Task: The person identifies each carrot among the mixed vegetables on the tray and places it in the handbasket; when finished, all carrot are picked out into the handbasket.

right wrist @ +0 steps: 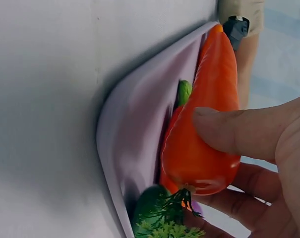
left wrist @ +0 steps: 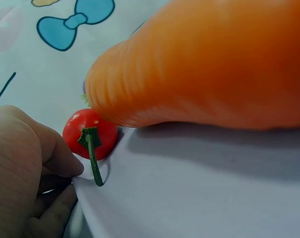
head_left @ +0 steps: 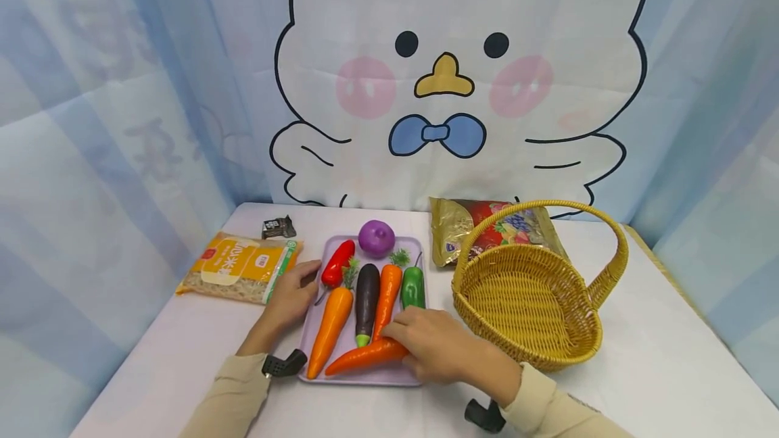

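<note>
My right hand [head_left: 435,347] grips an orange-red carrot [head_left: 368,355] across the near part of the purple tray [head_left: 389,378]; in the right wrist view the thumb lies over the carrot [right wrist: 209,109] near its leafy end. My left hand [head_left: 293,297] touches the tray's left edge, beside a red pepper [head_left: 338,264]; the left wrist view shows its fingertips at the rim by the pepper [left wrist: 100,134]. On the tray lie an orange carrot [head_left: 331,331], an eggplant [head_left: 367,299], another carrot [head_left: 388,293], a green pepper [head_left: 413,288] and a purple onion [head_left: 376,238].
A yellow wicker basket [head_left: 529,350] with a tall handle stands right of the tray. Behind it lies a gold and red bag [head_left: 456,225]. On the left are an orange and clear packet [head_left: 240,268] and a small dark packet [head_left: 278,227]. A printed curtain [head_left: 444,174] hangs behind the table.
</note>
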`<state>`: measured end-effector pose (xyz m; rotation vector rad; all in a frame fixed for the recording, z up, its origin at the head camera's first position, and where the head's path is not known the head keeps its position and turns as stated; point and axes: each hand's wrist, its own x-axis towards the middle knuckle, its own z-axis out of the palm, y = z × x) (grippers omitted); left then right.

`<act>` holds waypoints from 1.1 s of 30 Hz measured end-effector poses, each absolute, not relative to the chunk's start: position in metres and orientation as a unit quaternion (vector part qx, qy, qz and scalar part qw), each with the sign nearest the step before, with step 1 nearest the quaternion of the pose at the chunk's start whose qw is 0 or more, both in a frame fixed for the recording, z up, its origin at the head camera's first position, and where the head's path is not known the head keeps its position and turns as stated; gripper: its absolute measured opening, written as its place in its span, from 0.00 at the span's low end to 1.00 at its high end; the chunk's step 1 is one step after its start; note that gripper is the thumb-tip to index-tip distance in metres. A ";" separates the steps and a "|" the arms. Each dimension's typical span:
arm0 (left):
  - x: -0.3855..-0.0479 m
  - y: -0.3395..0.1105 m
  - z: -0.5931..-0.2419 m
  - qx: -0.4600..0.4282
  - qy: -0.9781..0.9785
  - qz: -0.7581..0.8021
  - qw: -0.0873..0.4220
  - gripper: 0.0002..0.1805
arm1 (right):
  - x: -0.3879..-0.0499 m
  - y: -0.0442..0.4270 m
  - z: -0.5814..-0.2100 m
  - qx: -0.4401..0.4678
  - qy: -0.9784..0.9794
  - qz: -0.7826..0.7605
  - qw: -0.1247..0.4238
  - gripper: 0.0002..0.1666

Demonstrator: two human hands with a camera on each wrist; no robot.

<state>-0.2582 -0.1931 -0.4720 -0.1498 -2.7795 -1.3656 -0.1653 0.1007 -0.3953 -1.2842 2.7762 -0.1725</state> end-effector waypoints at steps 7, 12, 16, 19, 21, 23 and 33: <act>-0.257 -0.192 -0.473 -0.055 -0.890 -0.452 0.020 0.29 | -0.165 0.108 -0.380 -0.433 0.899 -0.058 0.041 0.28; -0.256 -0.192 -0.472 -0.052 -0.892 -0.448 0.018 0.28 | -0.167 0.114 -0.371 -0.420 0.904 -0.074 0.038 0.29; -0.256 -0.194 -0.474 -0.054 -0.896 -0.441 0.032 0.28 | -0.168 0.119 -0.366 -0.413 0.905 -0.098 0.025 0.27; -0.257 -0.194 -0.475 -0.057 -0.895 -0.440 0.035 0.28 | -0.168 0.123 -0.362 -0.407 0.907 -0.106 0.019 0.26; -0.257 -0.193 -0.475 -0.055 -0.895 -0.442 0.030 0.28 | -0.169 0.126 -0.359 -0.403 0.909 -0.107 0.014 0.26; -0.258 -0.192 -0.475 -0.054 -0.893 -0.446 0.023 0.28 | -0.169 0.130 -0.356 -0.398 0.911 -0.106 0.010 0.26; -0.256 -0.194 -0.477 -0.056 -0.894 -0.444 0.034 0.28 | -0.172 0.147 -0.336 -0.382 0.918 -0.104 0.009 0.26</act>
